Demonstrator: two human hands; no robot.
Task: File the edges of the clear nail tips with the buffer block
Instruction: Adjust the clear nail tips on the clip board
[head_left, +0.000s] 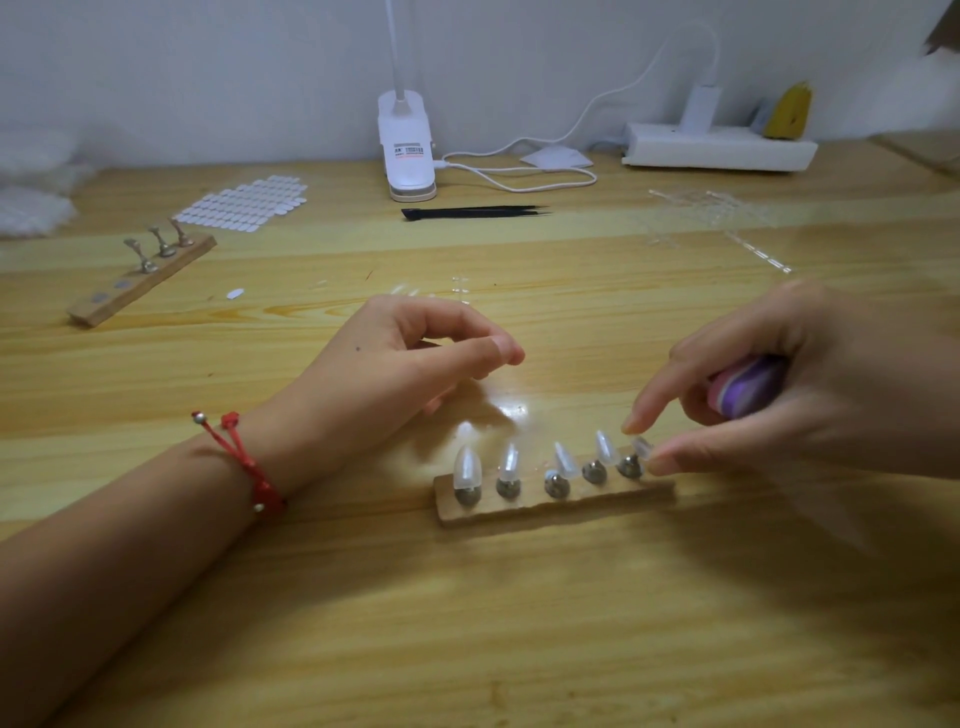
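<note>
Buffer block (748, 387) in R hand (841, 374), nail tip (643, 448) at fingertips (636, 422).

buffer block (748, 387): sitting mostly hidden inside the right hand (831, 395), only a purple-pink end showing beyond the wooden holder (553, 501)
right hand: running off the edge right of the holder
end nail tip (642, 448): blurring at the holder's right end
lamp (407, 145): neck getting cropped far behind the holder, label reading too small
</note>
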